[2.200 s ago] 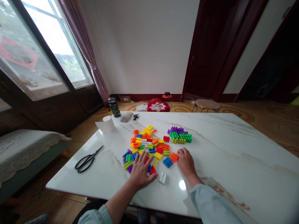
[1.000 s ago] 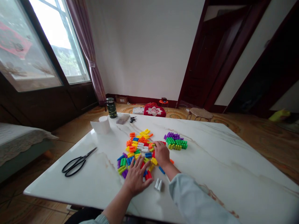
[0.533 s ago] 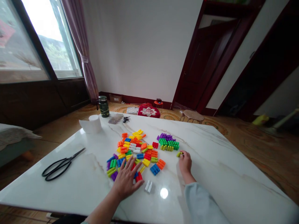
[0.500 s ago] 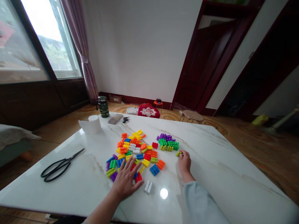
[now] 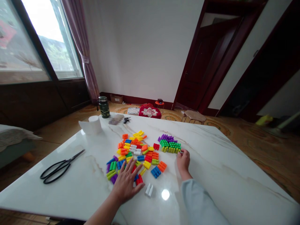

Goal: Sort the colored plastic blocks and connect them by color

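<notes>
My left hand (image 5: pixel 126 181) lies with fingers spread over the near part of a loose heap of bullet-shaped plastic building blocks (image 5: pixel 134 150) in many colours. At the right end of a row of yellow-green blocks (image 5: pixel 170 150), the fingers of my right hand (image 5: pixel 183 161) pinch a yellow-green block, mostly covered by the fingertips. Behind that row stand green blocks (image 5: pixel 170 144) and purple blocks (image 5: pixel 167 137), all upright and close together. Between my hands lie a blue block group (image 5: pixel 155 172), an orange block group (image 5: pixel 162 166) and a white block pair (image 5: pixel 149 189).
Black-handled scissors (image 5: pixel 61 167) lie on the left of the white marbled table (image 5: pixel 222 175). Toward the back left are a paper roll (image 5: pixel 94 124), a dark green flask (image 5: pixel 103 107), a blurred flat item (image 5: pixel 116 119) and keys (image 5: pixel 127 120). A stool (image 5: pixel 194 116) stands beyond the table.
My right hand went from the orange group to the heap, then carried a yellow-green block right and up to the row's end. My left hand stays on the heap; the view has shifted.
</notes>
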Demonstrator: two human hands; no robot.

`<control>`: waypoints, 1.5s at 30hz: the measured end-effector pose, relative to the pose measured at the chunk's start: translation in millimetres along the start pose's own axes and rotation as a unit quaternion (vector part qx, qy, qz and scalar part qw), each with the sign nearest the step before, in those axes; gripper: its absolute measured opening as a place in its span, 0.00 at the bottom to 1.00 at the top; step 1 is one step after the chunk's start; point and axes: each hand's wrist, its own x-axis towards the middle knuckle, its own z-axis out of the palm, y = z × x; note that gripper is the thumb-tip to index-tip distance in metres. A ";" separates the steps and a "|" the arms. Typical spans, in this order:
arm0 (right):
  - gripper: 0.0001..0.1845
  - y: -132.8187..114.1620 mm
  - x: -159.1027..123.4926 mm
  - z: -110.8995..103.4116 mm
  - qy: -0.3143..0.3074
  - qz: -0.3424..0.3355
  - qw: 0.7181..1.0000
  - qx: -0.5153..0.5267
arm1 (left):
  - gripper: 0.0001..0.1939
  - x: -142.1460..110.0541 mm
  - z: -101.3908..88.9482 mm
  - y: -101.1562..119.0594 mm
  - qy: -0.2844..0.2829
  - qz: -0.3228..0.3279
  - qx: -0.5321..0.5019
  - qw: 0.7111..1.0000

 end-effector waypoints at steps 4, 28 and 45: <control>0.08 -0.3 2.4 1.9 0.009 0.008 1.000 0.001 | 0.37 -0.3 -0.1 -0.2 0.001 -0.001 -0.006 1.000; 0.10 -18.4 -24.1 -6.6 0.054 0.082 0.995 0.033 | 0.37 -0.2 -2.0 3.0 -0.021 -0.013 -0.012 1.000; 0.14 -144.2 -70.4 -8.9 -0.338 -0.074 0.911 -0.223 | 0.37 -0.9 0.5 2.0 0.004 -0.007 -0.009 1.000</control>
